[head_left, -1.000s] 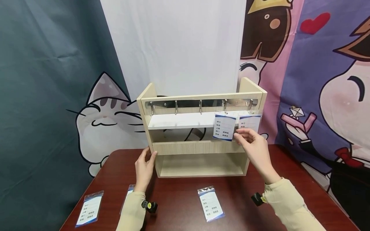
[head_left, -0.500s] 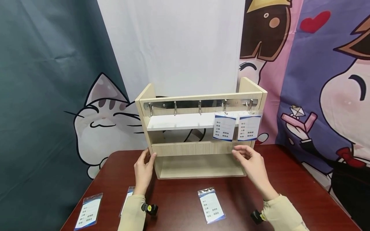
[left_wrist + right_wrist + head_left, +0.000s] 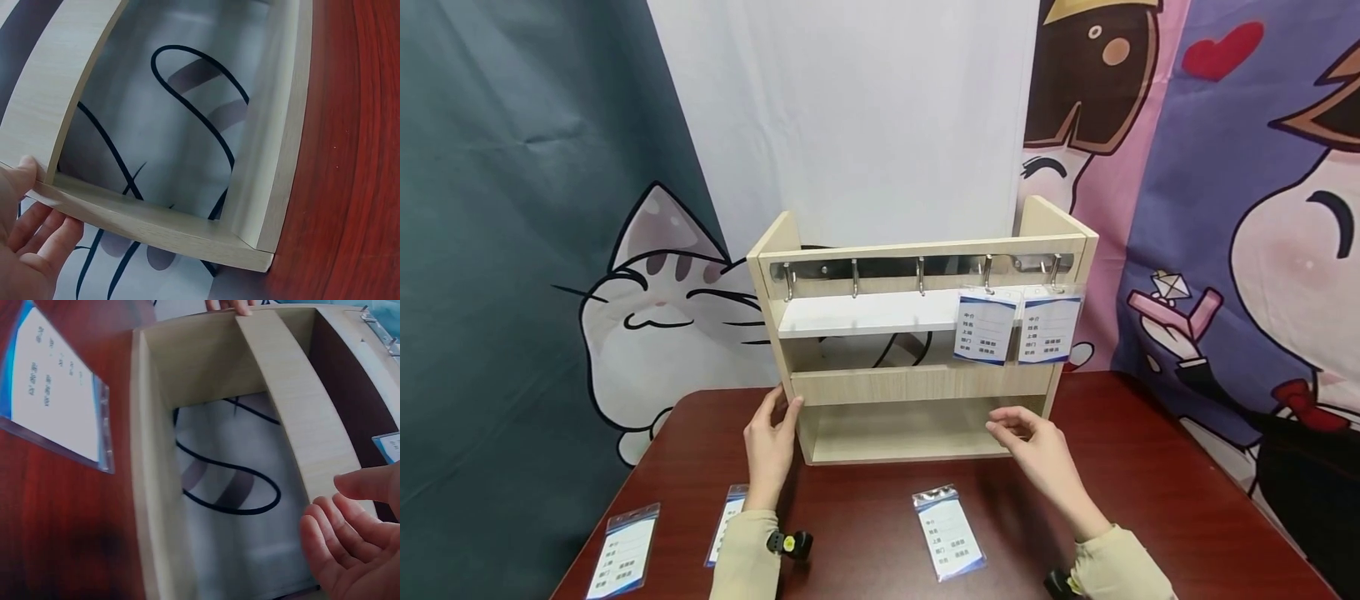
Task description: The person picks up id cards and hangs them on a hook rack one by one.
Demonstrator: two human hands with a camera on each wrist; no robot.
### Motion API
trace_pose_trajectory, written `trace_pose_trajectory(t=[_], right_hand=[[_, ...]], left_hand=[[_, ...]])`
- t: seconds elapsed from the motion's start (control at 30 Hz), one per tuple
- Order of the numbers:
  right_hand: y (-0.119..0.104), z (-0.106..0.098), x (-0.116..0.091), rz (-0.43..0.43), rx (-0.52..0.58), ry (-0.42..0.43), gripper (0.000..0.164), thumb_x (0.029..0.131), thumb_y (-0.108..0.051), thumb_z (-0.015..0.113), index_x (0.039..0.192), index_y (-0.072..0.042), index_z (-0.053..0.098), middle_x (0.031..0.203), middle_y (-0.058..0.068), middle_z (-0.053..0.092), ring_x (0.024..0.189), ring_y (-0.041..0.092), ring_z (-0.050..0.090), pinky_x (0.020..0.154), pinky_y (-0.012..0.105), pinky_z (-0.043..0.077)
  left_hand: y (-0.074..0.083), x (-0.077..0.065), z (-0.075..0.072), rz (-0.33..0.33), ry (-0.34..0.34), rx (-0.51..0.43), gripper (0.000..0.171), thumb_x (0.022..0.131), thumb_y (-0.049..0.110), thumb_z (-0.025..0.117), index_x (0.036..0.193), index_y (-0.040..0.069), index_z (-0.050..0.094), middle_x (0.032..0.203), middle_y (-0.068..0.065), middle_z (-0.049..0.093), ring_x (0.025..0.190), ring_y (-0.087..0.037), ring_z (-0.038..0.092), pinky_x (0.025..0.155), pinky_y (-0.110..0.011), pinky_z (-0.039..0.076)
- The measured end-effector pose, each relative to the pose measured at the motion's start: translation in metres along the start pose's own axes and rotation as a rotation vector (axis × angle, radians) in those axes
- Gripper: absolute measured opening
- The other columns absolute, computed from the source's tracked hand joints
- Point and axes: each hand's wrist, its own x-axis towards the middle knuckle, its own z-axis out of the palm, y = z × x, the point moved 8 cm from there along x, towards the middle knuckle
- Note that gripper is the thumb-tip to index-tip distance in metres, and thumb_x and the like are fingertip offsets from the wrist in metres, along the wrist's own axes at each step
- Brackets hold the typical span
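Observation:
A pale wooden desk shelf stands on the table, a metal hook rail across its top front. Two clear-sleeved ID badges hang side by side from the right-hand hooks: one badge and the outermost badge. My left hand grips the shelf's left side panel, thumb on the front edge and fingers along the outer face, as the left wrist view shows. In front of the lower opening, below the hanging badges, my right hand hovers with loosely bent fingers and nothing between them.
On the dark red table lie more badges: one badge in front of the shelf, another badge at far left, and a third badge partly hidden by the left sleeve. Printed cloth hangs behind.
My right hand has left the hanging badges and moved down, to in front of the shelf's lower opening. The left hand keeps its grip on the side panel.

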Motion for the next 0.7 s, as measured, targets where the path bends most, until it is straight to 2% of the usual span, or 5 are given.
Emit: trace_pose_trajectory(t=[0.3, 0.4, 0.57, 0.7], right_hand=[[0.020, 0.025, -0.007, 0.022, -0.069, -0.133, 0.019, 0.089, -0.014, 0.078, 0.106, -0.007, 0.075, 0.089, -0.002, 0.072, 0.084, 0.014, 0.068, 0.073, 0.025, 0.052], [0.027, 0.034, -0.010, 0.019, -0.092, -0.199, 0.025, 0.086, -0.015, 0.080, 0.108, -0.005, 0.074, 0.090, -0.002, 0.072, 0.084, 0.013, 0.066, 0.075, 0.028, 0.051], [0.042, 0.047, -0.016, 0.009, -0.097, -0.313, 0.031, 0.083, -0.010, 0.081, 0.111, 0.001, 0.072, 0.100, 0.009, 0.073, 0.090, 0.021, 0.068, 0.079, 0.031, 0.053], [0.051, 0.052, -0.020, -0.007, -0.105, -0.355, 0.035, 0.080, -0.008, 0.082, 0.112, 0.001, 0.071, 0.105, 0.013, 0.072, 0.095, 0.026, 0.068, 0.083, 0.035, 0.054]], left_hand=[[0.001, 0.001, -0.002, -0.007, 0.001, -0.004, 0.039, 0.096, 0.022, 0.072, 0.129, 0.003, 0.066, 0.117, -0.018, 0.071, 0.105, -0.032, 0.069, 0.080, -0.042, 0.059], [0.002, 0.002, -0.003, -0.006, 0.004, -0.001, 0.039, 0.096, 0.022, 0.072, 0.129, 0.003, 0.066, 0.117, -0.018, 0.071, 0.104, -0.032, 0.069, 0.079, -0.038, 0.059], [0.001, 0.001, -0.002, -0.015, -0.002, -0.020, 0.039, 0.096, 0.022, 0.073, 0.129, 0.004, 0.066, 0.117, -0.018, 0.071, 0.105, -0.032, 0.069, 0.079, -0.032, 0.059], [0.001, -0.001, 0.002, -0.012, -0.003, -0.034, 0.038, 0.096, 0.021, 0.072, 0.130, 0.004, 0.066, 0.116, -0.018, 0.071, 0.105, -0.032, 0.069, 0.080, -0.032, 0.058]])
